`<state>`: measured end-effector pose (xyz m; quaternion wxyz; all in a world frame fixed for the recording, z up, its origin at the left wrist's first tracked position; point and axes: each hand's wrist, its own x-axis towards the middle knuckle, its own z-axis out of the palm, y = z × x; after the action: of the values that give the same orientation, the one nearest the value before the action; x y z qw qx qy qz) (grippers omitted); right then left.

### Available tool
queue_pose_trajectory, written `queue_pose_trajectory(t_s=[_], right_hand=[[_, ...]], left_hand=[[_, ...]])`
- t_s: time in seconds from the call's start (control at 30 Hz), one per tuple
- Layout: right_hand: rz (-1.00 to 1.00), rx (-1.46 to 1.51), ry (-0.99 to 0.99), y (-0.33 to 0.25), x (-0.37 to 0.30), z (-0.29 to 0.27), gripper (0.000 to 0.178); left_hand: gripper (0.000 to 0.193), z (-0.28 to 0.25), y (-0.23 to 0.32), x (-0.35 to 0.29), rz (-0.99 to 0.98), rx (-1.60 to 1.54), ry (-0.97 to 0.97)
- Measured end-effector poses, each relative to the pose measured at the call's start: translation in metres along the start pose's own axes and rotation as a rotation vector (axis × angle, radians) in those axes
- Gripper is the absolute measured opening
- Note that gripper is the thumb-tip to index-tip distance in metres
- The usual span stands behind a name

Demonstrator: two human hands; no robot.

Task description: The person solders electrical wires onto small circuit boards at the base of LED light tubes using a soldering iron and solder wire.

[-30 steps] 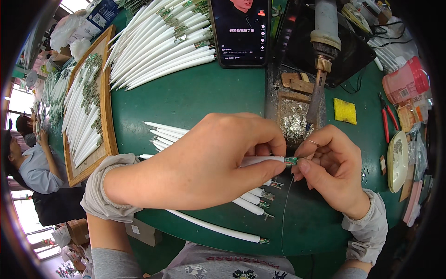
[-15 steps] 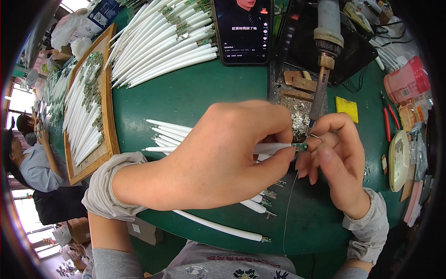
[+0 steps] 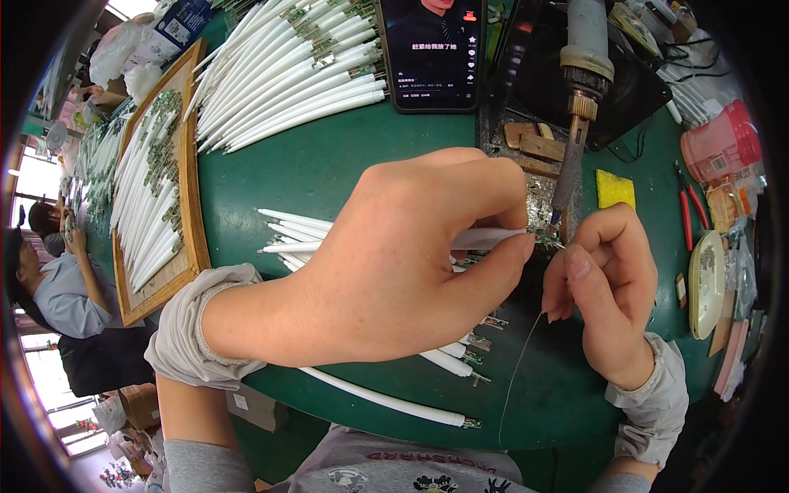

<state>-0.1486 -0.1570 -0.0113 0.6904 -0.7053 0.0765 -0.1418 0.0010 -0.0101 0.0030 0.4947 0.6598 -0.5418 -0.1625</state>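
Note:
My left hand [image 3: 403, 263] is closed around a slim white tube [image 3: 489, 239], pinching it near its right end. A small green circuit board [image 3: 542, 237] sticks out of that end, just below the tip of a soldering iron [image 3: 565, 185]; I cannot tell whether they touch. My right hand [image 3: 608, 287] is closed, thumb against fingers, on a thin solder wire [image 3: 519, 357]. Its free end points at the board, and the rest trails down past the table edge. More white tubes with board ends lie under my left hand, partly hidden, and one long tube [image 3: 386, 397] lies nearer me.
A large pile of white tubes [image 3: 288, 78] lies behind, beside a phone [image 3: 429, 57]. At left stands a wood-framed tray [image 3: 200, 238] of tubes. On the right are a yellow sponge [image 3: 615, 190], red pliers [image 3: 687, 215] and an oval dish [image 3: 705, 283]. Another person sits far left.
The tube's board end has moved up and to the right, toward the iron's tip. My right hand has shifted slightly right, still holding the wire.

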Motion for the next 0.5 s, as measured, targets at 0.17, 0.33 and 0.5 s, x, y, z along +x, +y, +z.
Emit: queue_pose_trajectory(t_s=[0.17,0.33,0.5], right_hand=[[-0.006,-0.006,0.046,0.0005,0.001,0.0019,0.01],[-0.029,0.004,0.042,0.0014,0.0006,0.0013,0.011],[-0.04,0.004,0.034,0.0025,0.0001,0.0006,0.011]], left_hand=[[0.007,0.0,-0.0019,0.0001,0.032,-0.016,0.009],[0.007,-0.0015,-0.0009,0.0018,0.08,-0.001,-0.005],[0.007,-0.0006,-0.0002,0.0005,0.077,-0.019,-0.008]])
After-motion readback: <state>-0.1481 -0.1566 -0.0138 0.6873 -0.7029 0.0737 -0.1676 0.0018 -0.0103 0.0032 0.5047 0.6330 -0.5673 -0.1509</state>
